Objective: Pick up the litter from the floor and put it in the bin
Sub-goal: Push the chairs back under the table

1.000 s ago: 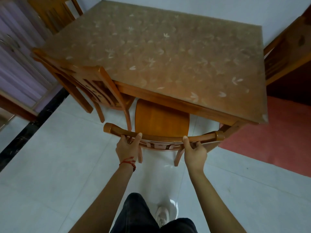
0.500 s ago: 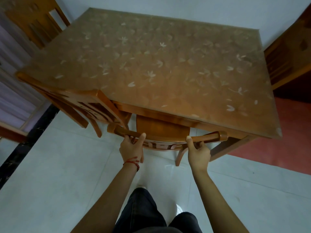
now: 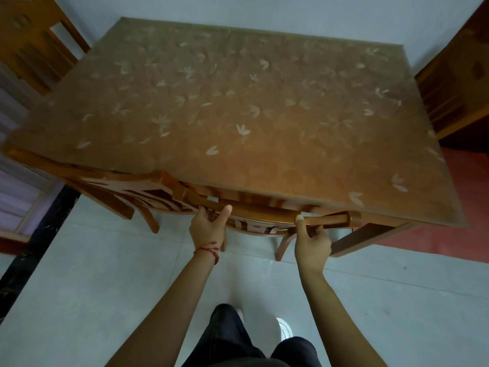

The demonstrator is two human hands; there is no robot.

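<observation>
No litter and no bin show in the head view. A wooden chair (image 3: 267, 211) stands tucked under the near edge of the table, its seat hidden beneath the top. My left hand (image 3: 207, 227), with a red thread on the wrist, grips the chair's top rail near its left end. My right hand (image 3: 312, 241) grips the same rail towards its right end, thumb on top.
The wooden table (image 3: 238, 115) with a leaf-patterned cover fills the upper view. A second chair (image 3: 116, 189) stands at its left corner, another chair (image 3: 31, 46) far left. A red mat (image 3: 455, 221) lies at right, a wooden cabinet (image 3: 455, 83) beyond it. Pale floor tiles lie around my feet.
The chair has slid forward under the table, so its seat is now hidden. Both hands have kept their grip on the top rail and I have stepped closer.
</observation>
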